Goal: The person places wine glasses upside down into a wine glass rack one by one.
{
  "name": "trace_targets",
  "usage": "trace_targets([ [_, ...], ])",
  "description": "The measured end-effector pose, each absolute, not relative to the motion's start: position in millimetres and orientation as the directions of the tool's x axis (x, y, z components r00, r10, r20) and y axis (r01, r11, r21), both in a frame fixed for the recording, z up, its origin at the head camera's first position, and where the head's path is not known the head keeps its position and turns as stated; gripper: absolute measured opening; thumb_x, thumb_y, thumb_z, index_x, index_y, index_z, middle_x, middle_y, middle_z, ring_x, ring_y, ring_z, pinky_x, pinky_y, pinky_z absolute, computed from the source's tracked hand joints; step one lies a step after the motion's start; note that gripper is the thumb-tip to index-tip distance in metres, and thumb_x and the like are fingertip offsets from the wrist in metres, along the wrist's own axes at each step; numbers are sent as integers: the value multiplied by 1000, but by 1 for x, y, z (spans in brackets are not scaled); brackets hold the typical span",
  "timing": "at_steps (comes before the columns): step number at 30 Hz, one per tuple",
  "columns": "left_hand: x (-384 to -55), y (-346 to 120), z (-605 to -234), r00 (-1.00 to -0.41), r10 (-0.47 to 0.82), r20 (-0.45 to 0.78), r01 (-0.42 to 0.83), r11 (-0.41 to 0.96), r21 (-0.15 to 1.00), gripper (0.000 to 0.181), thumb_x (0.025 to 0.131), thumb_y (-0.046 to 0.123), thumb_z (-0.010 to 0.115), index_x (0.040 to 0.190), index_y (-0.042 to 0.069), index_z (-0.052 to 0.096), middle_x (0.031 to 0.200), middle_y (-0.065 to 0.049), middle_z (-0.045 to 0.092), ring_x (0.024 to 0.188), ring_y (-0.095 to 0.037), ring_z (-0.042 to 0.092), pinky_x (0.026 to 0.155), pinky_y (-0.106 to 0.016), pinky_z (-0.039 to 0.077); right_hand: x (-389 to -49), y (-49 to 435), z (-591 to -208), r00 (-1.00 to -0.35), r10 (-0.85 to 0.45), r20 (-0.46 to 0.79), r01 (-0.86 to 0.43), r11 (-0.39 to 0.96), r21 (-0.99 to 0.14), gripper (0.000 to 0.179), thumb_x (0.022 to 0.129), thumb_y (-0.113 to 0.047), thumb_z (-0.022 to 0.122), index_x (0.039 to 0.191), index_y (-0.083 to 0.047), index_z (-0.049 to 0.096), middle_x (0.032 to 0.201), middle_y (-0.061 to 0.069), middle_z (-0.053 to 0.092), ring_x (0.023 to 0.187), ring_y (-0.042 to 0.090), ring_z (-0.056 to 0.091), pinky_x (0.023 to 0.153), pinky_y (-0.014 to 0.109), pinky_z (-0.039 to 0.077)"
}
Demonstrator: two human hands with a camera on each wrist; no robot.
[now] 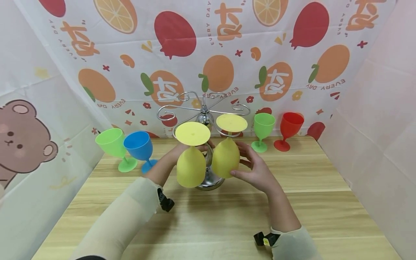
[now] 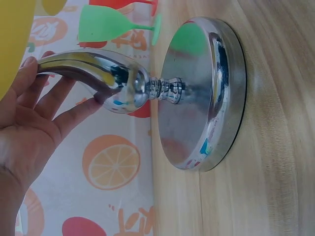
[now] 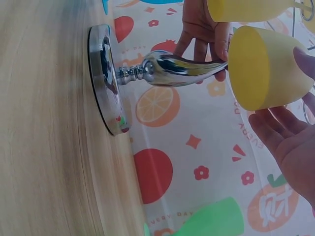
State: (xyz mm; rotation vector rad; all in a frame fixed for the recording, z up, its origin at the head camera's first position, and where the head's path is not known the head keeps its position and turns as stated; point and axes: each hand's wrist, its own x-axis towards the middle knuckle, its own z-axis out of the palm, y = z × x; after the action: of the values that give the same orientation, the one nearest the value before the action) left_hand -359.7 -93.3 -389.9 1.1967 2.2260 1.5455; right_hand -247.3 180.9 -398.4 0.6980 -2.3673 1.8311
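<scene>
A chrome goblet rack [image 1: 205, 117] with curled wire hooks stands on a round base [image 2: 202, 98]. My left hand [image 2: 34, 118] grips its polished stem, thumb and fingers around it; the head view hides part of that hand behind a goblet. One yellow goblet [image 1: 191, 167] hangs upside down by its foot from the rack's front-left hook. Beside it, a second yellow goblet [image 1: 225, 159] is upside down, its stem at the front-right hook. My right hand [image 1: 256, 171] holds this second goblet by the bowl, thumb on the near side and fingers behind.
Left on the wooden table [image 1: 260, 213] stand a green goblet [image 1: 112, 141] and a blue goblet [image 1: 139, 146], both upright. At the back right are another green goblet [image 1: 264, 125] and a red goblet [image 1: 291, 125]. A fruit-printed cloth [image 1: 182, 72] hangs behind.
</scene>
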Motion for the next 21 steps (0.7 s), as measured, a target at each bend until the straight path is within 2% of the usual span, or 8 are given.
trace_targets([
  [6, -358, -96, -394, -679, 673, 292, 498, 131, 857, 31, 96, 4, 60, 126, -3, 57, 114, -20, 67, 109, -28, 63, 93, -37, 52, -248, 180, -399, -903, -286, 322, -383, 191, -904, 84, 80, -17, 81, 150, -30, 36, 147, -5, 45, 133, 25, 46, 107, 50, 43],
  [9, -353, -98, -395, -712, 642, 285, 456, 114, 883, 30, 96, 6, 61, 124, -4, 57, 117, -24, 65, 110, -31, 63, 94, -39, 53, -248, 180, -399, -905, -269, 330, -386, 190, -903, 85, 81, -16, 81, 151, -30, 35, 147, -4, 45, 133, 25, 45, 108, 50, 43],
  [12, -350, -99, -396, -751, 594, 287, 421, 97, 902, 30, 95, 3, 62, 123, -2, 56, 117, -25, 64, 107, -33, 65, 90, -40, 56, -248, 179, -399, -909, -235, 343, -390, 195, -900, 85, 82, -16, 80, 152, -28, 34, 148, -3, 44, 134, 25, 45, 108, 51, 42],
  [16, -347, -98, -397, -789, 534, 304, 451, 167, 877, 33, 94, -2, 61, 127, 1, 56, 118, -17, 66, 104, -19, 66, 86, -32, 57, -249, 179, -400, -914, -168, 368, -398, 208, -893, 80, 85, -18, 77, 152, -24, 33, 152, -1, 40, 137, 27, 42, 112, 51, 38],
  [17, -346, -98, -397, -796, 522, 307, 462, 196, 865, 32, 94, -1, 61, 126, 1, 58, 113, -16, 68, 95, -15, 67, 81, -29, 58, -249, 179, -400, -915, -143, 377, -401, 215, -891, 79, 86, -19, 77, 152, -24, 34, 152, -1, 40, 138, 28, 41, 112, 51, 37],
  [19, -344, -97, -398, -814, 500, 297, 467, 259, 846, 27, 94, 2, 63, 121, 2, 64, 107, -13, 72, 89, -8, 66, 76, -26, 57, -249, 178, -400, -909, -87, 408, -417, 229, -880, 75, 88, -20, 75, 151, -23, 35, 152, -1, 40, 139, 27, 39, 114, 50, 35],
  [21, -340, -96, -398, -832, 482, 276, 447, 288, 847, 20, 94, 7, 65, 113, 3, 70, 101, -12, 74, 84, -7, 67, 70, -28, 59, -249, 178, -399, -894, -26, 447, -440, 240, -865, 72, 88, -19, 74, 150, -19, 37, 151, 0, 41, 140, 26, 39, 115, 50, 33],
])
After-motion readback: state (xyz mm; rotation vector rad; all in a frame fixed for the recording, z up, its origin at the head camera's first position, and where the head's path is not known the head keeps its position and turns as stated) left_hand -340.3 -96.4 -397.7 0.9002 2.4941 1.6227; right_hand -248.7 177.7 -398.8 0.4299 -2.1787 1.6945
